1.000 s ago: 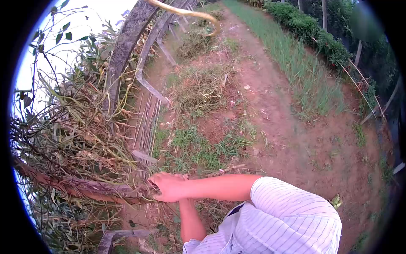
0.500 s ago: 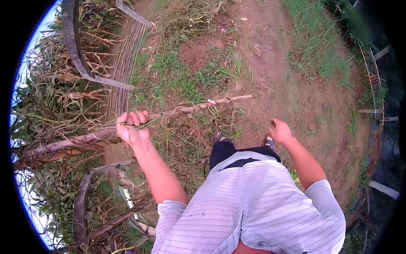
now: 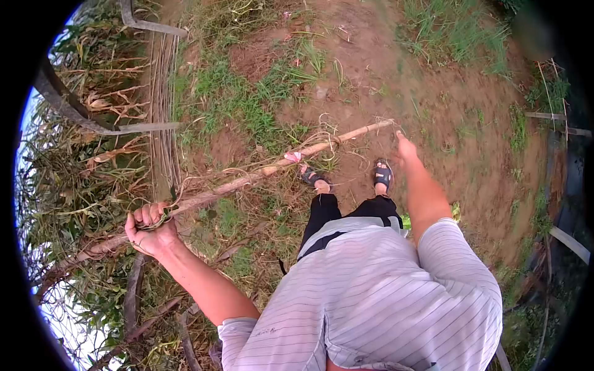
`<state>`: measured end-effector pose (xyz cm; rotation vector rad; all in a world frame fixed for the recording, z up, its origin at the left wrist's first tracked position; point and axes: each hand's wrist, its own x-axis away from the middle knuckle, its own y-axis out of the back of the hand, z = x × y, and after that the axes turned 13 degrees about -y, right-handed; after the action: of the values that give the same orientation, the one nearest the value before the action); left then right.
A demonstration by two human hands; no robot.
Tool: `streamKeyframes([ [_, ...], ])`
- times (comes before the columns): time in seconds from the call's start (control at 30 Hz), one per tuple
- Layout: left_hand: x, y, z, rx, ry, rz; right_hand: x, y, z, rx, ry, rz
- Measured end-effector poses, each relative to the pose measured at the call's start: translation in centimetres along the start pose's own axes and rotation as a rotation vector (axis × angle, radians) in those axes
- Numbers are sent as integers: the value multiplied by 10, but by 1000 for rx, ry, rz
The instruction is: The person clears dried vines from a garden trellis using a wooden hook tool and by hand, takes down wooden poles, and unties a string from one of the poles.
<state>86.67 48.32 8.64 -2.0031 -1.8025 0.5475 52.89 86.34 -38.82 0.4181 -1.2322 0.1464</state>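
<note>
A long wooden pole (image 3: pixel 247 178) wrapped in dry vines (image 3: pixel 322 141) slants across the view, its bare end to the right. My left hand (image 3: pixel 151 234) is closed around the vine-wrapped pole toward its left part, with a green stem showing between fingers and palm. Close below the pole's right end is my right hand (image 3: pixel 406 148), seen edge-on with its fingers stretched out. Whether its fingertips touch the pole is unclear. A pink tie (image 3: pixel 292 157) sits on the pole near its middle.
Dry corn plants (image 3: pixel 108 151) stand along the left, beside curved grey posts (image 3: pixel 68 108) and a bundle of thin stalks (image 3: pixel 162 105). Weeds (image 3: pixel 238 99) and bare soil (image 3: pixel 356 62) lie ahead. My sandalled feet (image 3: pixel 382 176) are below the pole.
My left hand has shifted left and down in view. The pole tilts more steeply and its right end is farther right. My right hand has risen toward that end, its fingers straighter.
</note>
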Motion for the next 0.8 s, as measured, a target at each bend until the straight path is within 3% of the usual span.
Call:
streamKeyframes([
  [0.07,-4,-23,-11,-62,-66,-94,53,-6,29,-391,-157,178],
  [0.1,-6,-30,-17,-31,-51,-60,51,-7,36,-398,-154,186],
  [0.17,-10,-31,-20,-47,-81,-98,43,-12,55,-1016,-150,599],
  [0.23,-4,-43,-11,-32,-120,-177,50,-24,87,-1033,-126,657],
  [0.3,-11,-30,-5,57,-79,-92,58,-47,96,-1034,-100,708],
  [0.37,-6,-39,8,99,-12,-35,53,-99,91,-998,-30,557],
  [0.43,-4,-36,19,97,18,8,64,-143,84,-968,17,762],
  [0.5,7,-56,37,-63,-59,-174,112,-184,73,-865,-106,810],
  [0.53,-8,-26,41,-12,-41,25,143,-194,66,-877,-146,834],
  [0.57,0,-35,48,-30,-16,-1,170,-202,60,-888,-180,857],
  [0.67,7,-32,68,-39,-11,62,196,-231,42,-989,-128,664],
  [0.8,8,-33,74,-21,-29,119,204,-228,45,-983,-104,680],
])
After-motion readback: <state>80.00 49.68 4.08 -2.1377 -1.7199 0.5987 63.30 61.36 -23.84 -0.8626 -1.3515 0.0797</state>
